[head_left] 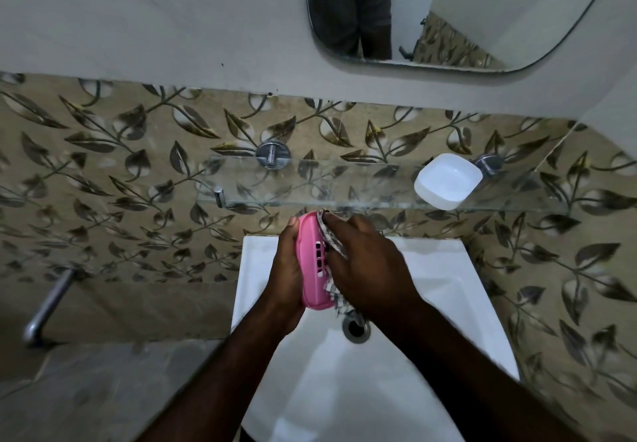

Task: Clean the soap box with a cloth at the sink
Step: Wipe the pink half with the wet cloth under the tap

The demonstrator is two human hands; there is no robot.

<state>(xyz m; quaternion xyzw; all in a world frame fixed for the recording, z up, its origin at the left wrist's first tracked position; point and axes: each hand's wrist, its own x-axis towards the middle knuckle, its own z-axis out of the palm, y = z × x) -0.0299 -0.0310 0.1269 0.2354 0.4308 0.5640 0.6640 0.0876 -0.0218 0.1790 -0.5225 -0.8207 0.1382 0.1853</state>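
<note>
A pink soap box (312,262) with drain slots is held upright on its edge above the white sink (434,269). My left hand (287,271) grips it from the left side, thumb at its top. My right hand (367,262) presses a patterned grey-and-white cloth (332,245) against the box's right side. The cloth runs down between hand and box, and its lower end hangs just above the drain (355,328).
A glass shelf (310,183) on metal brackets crosses the tiled wall just above my hands, with a white soap box lid (446,181) on its right. A mirror (448,10) hangs higher. A metal tap (48,307) sticks out at the left.
</note>
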